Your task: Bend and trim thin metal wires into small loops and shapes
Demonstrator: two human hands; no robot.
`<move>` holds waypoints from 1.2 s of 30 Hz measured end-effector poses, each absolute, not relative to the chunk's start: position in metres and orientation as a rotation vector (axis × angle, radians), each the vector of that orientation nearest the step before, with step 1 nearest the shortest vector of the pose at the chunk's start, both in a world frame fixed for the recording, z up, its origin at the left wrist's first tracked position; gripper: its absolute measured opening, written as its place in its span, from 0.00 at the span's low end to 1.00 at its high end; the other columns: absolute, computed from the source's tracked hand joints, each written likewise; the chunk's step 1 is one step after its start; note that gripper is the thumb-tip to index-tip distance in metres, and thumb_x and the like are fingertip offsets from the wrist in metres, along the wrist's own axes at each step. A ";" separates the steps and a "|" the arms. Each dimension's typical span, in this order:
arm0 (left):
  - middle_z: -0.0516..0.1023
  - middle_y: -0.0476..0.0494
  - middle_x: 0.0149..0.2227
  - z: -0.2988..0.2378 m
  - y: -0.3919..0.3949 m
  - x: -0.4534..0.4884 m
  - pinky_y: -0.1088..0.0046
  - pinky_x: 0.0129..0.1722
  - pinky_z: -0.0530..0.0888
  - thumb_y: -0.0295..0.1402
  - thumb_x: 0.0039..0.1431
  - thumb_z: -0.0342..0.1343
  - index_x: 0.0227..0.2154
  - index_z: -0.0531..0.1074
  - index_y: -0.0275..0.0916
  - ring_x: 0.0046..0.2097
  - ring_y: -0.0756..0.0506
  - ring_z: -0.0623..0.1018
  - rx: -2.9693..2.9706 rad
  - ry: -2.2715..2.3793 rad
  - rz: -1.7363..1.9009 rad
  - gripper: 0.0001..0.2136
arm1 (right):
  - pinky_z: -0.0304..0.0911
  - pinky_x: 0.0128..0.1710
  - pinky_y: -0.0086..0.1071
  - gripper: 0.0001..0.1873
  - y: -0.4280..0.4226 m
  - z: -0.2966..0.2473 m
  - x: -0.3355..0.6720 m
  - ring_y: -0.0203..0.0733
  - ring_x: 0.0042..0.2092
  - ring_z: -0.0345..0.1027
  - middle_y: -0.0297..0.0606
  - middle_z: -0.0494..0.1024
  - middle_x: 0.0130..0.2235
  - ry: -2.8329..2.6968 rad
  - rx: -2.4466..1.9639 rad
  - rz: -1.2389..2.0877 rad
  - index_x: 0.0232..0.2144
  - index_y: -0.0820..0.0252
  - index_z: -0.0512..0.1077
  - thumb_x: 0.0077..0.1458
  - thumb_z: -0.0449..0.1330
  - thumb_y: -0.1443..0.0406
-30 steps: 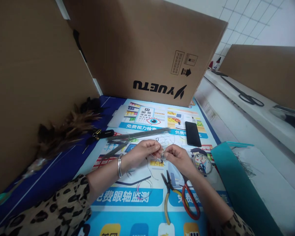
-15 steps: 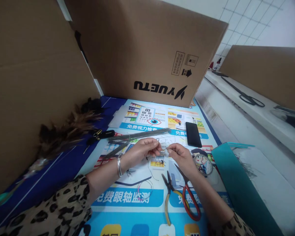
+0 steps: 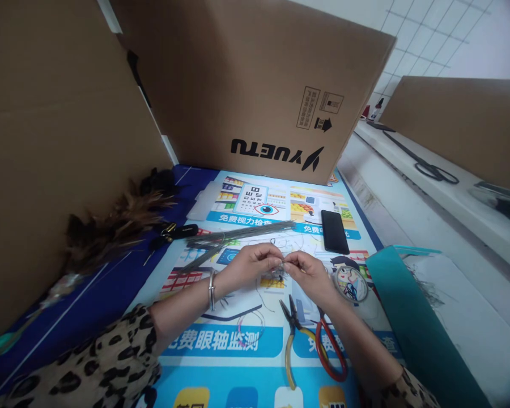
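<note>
My left hand (image 3: 255,264) and my right hand (image 3: 309,275) meet fingertip to fingertip above the printed table cover. Both pinch a thin wire piece (image 3: 283,264), mostly hidden by the fingers, so its shape is unclear. Just below the fingertips, small dark wire bits (image 3: 276,277) show against the cover. Nearer me, by my right forearm, lie long-nose pliers with yellow handles (image 3: 289,354) and red-handled scissors (image 3: 332,354), whose blades are partly behind the forearm. A bundle of straight thin wires (image 3: 250,232) rests beyond my left hand.
Right of my right hand sits a round clear dish (image 3: 351,284) with small dark pieces. A black phone (image 3: 335,232) lies farther back, and a teal box (image 3: 420,334) holds fine wires. Keys (image 3: 169,232) and brown feathers (image 3: 110,226) are at left. Cardboard panels (image 3: 255,85) wall the back and left.
My hands have come together; the small gap between their fingertips has closed. The right hand moved slightly left, the left slightly right. The tools stay where they were.
</note>
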State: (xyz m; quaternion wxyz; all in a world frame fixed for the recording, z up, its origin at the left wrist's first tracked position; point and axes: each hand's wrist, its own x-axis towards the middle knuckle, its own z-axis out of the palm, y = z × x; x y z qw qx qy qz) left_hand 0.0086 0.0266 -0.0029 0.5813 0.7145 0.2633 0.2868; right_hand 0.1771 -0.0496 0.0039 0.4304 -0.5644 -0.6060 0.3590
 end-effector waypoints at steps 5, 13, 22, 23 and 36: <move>0.75 0.47 0.31 0.002 0.025 0.008 0.75 0.36 0.67 0.33 0.54 0.51 0.31 0.73 0.38 0.35 0.48 0.72 1.823 0.683 0.740 0.07 | 0.60 0.33 0.29 0.07 -0.050 0.006 0.175 0.36 0.33 0.64 0.33 0.71 0.31 -1.529 -1.457 0.802 0.33 0.57 0.70 0.51 0.56 0.63; 0.71 0.50 0.28 0.001 0.022 0.009 0.76 0.32 0.64 0.30 0.56 0.47 0.29 0.69 0.38 0.32 0.50 0.69 2.013 0.786 0.798 0.06 | 0.60 0.37 0.31 0.06 -0.049 0.004 0.174 0.37 0.35 0.65 0.34 0.73 0.32 -1.545 -1.485 0.664 0.32 0.57 0.72 0.52 0.55 0.64; 0.72 0.48 0.31 0.001 0.016 0.012 0.73 0.36 0.65 0.31 0.60 0.41 0.33 0.64 0.39 0.34 0.49 0.71 1.899 0.742 0.787 0.07 | 0.60 0.34 0.29 0.06 -0.048 -0.001 0.175 0.36 0.33 0.64 0.33 0.72 0.30 -1.414 -1.416 0.845 0.32 0.59 0.69 0.51 0.55 0.63; 0.72 0.49 0.30 0.001 0.016 0.012 0.73 0.35 0.65 0.31 0.60 0.41 0.32 0.63 0.39 0.33 0.49 0.71 1.889 0.736 0.786 0.07 | 0.60 0.34 0.29 0.06 -0.048 -0.001 0.175 0.36 0.33 0.64 0.33 0.72 0.31 -1.409 -1.410 0.862 0.32 0.59 0.69 0.51 0.55 0.63; 0.71 0.45 0.32 -0.005 0.017 0.009 0.71 0.37 0.63 0.31 0.58 0.44 0.34 0.65 0.40 0.36 0.46 0.69 2.276 0.822 0.802 0.06 | 0.58 0.33 0.29 0.04 -0.050 -0.001 0.174 0.35 0.32 0.61 0.33 0.69 0.29 -1.368 -1.413 0.848 0.30 0.59 0.67 0.51 0.55 0.64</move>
